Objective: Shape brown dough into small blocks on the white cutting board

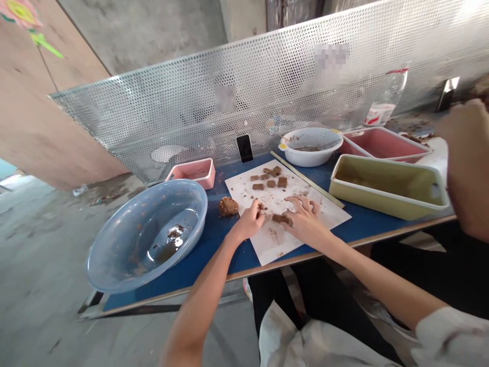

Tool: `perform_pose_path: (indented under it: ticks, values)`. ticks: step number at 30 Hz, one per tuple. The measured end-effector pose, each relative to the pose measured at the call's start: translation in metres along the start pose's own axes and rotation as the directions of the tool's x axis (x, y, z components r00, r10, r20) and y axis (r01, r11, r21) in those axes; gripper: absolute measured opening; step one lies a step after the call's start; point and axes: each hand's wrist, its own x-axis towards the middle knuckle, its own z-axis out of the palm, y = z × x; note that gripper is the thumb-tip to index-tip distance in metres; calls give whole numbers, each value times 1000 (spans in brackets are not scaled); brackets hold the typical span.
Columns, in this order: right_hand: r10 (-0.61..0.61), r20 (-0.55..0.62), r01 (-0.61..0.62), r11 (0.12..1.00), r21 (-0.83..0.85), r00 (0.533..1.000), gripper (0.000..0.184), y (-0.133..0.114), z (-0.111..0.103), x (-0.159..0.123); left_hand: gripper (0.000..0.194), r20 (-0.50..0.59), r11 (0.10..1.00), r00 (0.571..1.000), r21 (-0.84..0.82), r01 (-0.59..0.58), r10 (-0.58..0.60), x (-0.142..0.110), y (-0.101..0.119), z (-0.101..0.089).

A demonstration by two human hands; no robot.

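My left hand (250,220) rests at the left part of a white sheet (263,250), its fingers curled together; a small dark bit shows at the fingertips, but I cannot make out what they hold. To its right, my right hand (306,219) is over the sheet with fingers spread. Its thumb touches a short brown clay piece (281,219) lying on the paper. Farther back on the sheet sit several small clay blocks (258,186), with crumbs scattered around. A rough clay lump (228,206) lies just left of the sheet.
A large blue basin (114,244) with some murky water stands left. Behind are a small pink tub (208,173), a phone (244,148) and a white bowl (313,159). A strip (305,178) borders the sheet; green (382,196) and pink trays (389,140) and another person's arm (468,168) are right.
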Motion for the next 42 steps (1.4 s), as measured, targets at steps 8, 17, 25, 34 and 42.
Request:
perform_pose_path:
  ticks: [8, 17, 25, 34, 42]
  values:
    - [-134, -51, 134, 991, -12, 990, 22, 7, 2, 5, 23, 17, 999, 1000, 44, -6, 5, 2, -1, -2]
    - [-212, -40, 209, 976, -61, 976, 24, 22, 9, 10, 21, 54, 994, 999, 111, -12, 7, 1, 5, -4]
    - [-260, -15, 260, 966, -16, 966, 26, 32, -1, 21, 18, 65, 993, 998, 114, -27, 20, 0, 6, -4]
    - [-288, 17, 287, 956, 53, 957, 30, 29, -1, 33, 20, 60, 997, 998, 81, -7, 2, 0, 7, -6]
    - [-339, 2, 338, 939, 66, 941, 27, 31, 5, 40, 23, 49, 994, 999, 109, -26, 21, 1, 5, -5]
